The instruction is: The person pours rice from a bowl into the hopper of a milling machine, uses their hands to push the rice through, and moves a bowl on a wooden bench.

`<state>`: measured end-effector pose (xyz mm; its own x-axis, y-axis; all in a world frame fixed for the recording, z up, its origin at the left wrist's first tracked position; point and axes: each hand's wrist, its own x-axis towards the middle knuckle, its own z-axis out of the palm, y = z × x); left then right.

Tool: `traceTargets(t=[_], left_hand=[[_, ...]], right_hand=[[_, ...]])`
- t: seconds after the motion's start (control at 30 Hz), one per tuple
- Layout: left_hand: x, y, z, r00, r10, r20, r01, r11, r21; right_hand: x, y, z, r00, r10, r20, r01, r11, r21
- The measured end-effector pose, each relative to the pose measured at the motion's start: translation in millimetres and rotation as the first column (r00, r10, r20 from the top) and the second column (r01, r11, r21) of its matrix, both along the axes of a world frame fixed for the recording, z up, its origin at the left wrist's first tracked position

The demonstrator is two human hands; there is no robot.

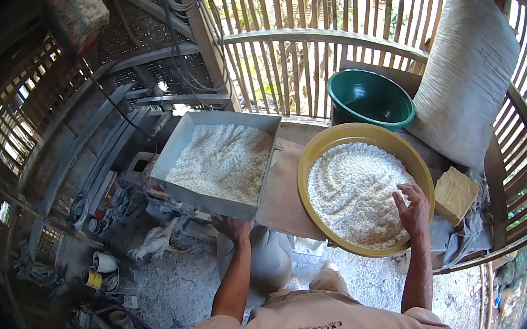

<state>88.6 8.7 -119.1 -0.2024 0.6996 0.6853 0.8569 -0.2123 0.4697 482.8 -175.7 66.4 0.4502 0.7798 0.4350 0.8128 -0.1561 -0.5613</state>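
A wide mustard-yellow basin (311, 206) holds a heap of white, crumbly, moist-looking grains (361, 192). My right hand (415, 207) is at the basin's right side, just over the grains, its fingers apart and bent, holding nothing I can see. To the left stands a square grey metal hopper (206, 200) with sloping walls, partly filled with similar white grains (221, 163). My left hand (234, 227) is at the hopper's near lower edge, its fingers mostly hidden beneath the wall.
A green basin (370, 99) stands behind the yellow one. A bulging white sack (465, 76) leans against the slatted wall (301, 37) at the right. Beside the yellow basin sits a yellowish block-like package (455, 194). Buckets (104, 262) and clutter crowd the dusty floor at left.
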Motion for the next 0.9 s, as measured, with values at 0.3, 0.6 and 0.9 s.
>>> traceTargets(t=[0.3, 0.6, 0.9], left_hand=[[-3.7, 0.6, -5.2, 0.997, 0.057, -0.057, -0.055, 0.998, 0.037], [-0.7, -3.6, 3.7, 0.990, 0.035, -0.135, -0.038, 0.999, -0.020], [-1.4, -7.1, 18.9, 0.990, 0.006, -0.144, -0.007, 1.000, -0.004]], right_hand=[[-4.7, 1.0, 3.3, 0.991, 0.021, 0.132, -0.017, 0.999, -0.035], [-10.7, 4.0, -1.1, 0.971, 0.073, 0.228, 0.005, 0.945, -0.326], [-10.1, 17.0, -9.8, 0.955, 0.186, 0.233, -0.051, 0.871, -0.488]])
